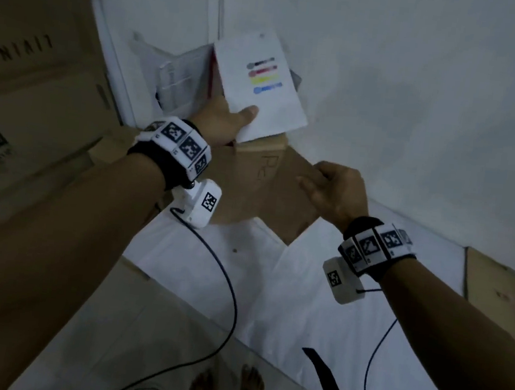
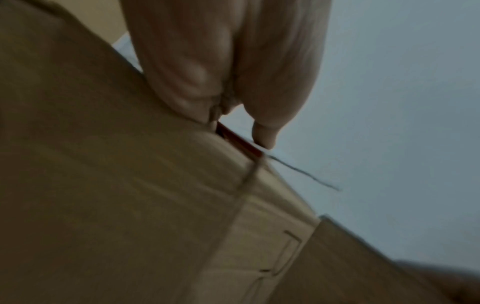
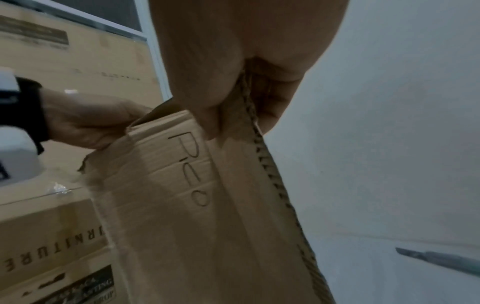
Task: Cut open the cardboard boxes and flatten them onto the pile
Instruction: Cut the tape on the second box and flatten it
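Note:
A flattened brown cardboard box (image 1: 251,184) with handwriting on it hangs upright between my hands, in front of a white wall. My left hand (image 1: 225,121) grips its upper left corner and also a white printed carton panel (image 1: 262,81) with coloured logos, with the thumb on the white face. My right hand (image 1: 336,187) pinches the brown box's right edge. The right wrist view shows that hand (image 3: 233,72), with thumb and fingers clamped on the corrugated edge of the cardboard (image 3: 194,205). In the left wrist view my left hand (image 2: 221,72) pinches cardboard (image 2: 103,164) that has a red edge.
Large printed brown cartons (image 1: 23,81) are stacked at the left. Flat cardboard (image 1: 500,290) lies at the right, and more by my feet (image 1: 230,382). Clear plastic packaging (image 1: 176,81) sits behind the white panel. A grey blade-like tool (image 3: 441,261) lies on the white surface. Wrist cables hang below my arms.

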{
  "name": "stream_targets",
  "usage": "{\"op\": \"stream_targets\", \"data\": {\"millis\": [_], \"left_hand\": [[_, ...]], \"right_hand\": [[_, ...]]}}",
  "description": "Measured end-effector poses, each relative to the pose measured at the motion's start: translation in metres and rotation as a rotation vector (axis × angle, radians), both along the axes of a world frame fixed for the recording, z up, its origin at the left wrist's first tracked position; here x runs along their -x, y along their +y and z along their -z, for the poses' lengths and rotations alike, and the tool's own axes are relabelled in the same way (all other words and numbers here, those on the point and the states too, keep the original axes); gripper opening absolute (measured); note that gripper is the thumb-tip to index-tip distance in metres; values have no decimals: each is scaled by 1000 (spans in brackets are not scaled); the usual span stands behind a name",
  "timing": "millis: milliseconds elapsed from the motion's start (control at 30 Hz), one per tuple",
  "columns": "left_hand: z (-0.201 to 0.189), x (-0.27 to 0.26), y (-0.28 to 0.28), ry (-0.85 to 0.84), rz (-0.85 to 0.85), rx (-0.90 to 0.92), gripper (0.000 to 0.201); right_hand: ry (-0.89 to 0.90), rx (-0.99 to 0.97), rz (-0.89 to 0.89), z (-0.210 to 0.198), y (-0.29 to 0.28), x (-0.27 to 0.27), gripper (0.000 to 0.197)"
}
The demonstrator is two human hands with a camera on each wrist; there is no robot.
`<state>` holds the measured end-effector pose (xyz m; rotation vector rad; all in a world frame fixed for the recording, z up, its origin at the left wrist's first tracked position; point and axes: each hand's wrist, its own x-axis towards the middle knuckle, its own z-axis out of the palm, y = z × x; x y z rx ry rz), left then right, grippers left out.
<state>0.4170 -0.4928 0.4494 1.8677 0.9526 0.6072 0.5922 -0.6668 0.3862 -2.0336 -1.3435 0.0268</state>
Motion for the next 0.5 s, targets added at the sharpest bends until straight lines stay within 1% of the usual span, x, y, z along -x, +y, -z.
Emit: {"op": "stream_targets", "data": {"millis": [33,67,100,133,167,200,233,267,300,333,433,500], "left_hand": [[-2,-1,-5,55,76,-51,55],[1,-4,-8,113,173,-109,61],[3,-3,-13,182,277,-155,73],[9,-2,-15,285,378,-221,84],[16,2,-16,432,437,-280,88],[26,3,-14,565,444,-344,83],[35,4,-12,646,420,-404,70],[43,4,-10,677,388,-452,54],[46,5,-10,670,348,-478,44],[48,6,-8,667,308,-474,40],[44,20,1,717,231,-387,42],[39,28,7,740,177,-366,41]], "right_hand": [[24,-18,12,3,-3,0,10],[50,-17,14,4,-6,-1,10],[67,-5,9,5,-8,-1,19],[75,14,1,6,-10,-1,26],[80,22,-3,6,-11,2,29],[90,21,-6,6,-12,5,29],[101,24,-22,6,-12,9,29],[112,43,-46,5,-11,13,28],[121,72,-74,5,-10,16,28],[142,107,-106,3,-9,18,28],[268,202,-222,-11,-9,22,25],[359,232,-354,-24,-9,34,26]]}}
